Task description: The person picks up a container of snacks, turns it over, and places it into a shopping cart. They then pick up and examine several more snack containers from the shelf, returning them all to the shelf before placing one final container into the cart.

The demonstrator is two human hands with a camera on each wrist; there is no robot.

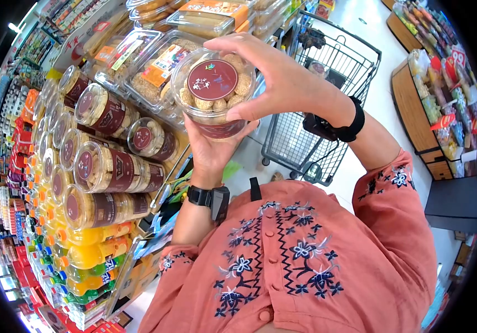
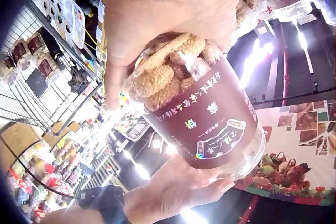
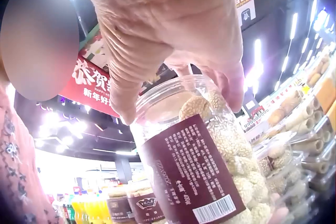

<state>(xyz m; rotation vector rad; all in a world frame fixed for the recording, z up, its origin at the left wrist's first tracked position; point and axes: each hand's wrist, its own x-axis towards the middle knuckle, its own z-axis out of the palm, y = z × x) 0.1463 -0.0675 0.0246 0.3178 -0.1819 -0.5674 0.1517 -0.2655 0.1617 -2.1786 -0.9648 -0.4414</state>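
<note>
A clear plastic jar (image 1: 211, 89) of round sesame-coated pastries is held up in front of the chest, its lid with a dark red round label facing the head camera. My left hand (image 1: 212, 149) grips the jar's lower part from beneath. From above, my right hand (image 1: 285, 77) spans the lid, thumb on the near side and fingers on the far edge. In the right wrist view, a maroon side label (image 3: 191, 174) with white print and a barcode shows. The left wrist view shows a maroon label (image 2: 210, 113) and sesame pastries through the plastic.
Similar jars (image 1: 108, 166) lie stacked on their sides at the left, above orange drink bottles (image 1: 91, 252). Clear pastry boxes (image 1: 158, 66) are behind the held jar. A shopping cart (image 1: 305, 130) stands at the right, with wooden display bins (image 1: 407, 100) beyond.
</note>
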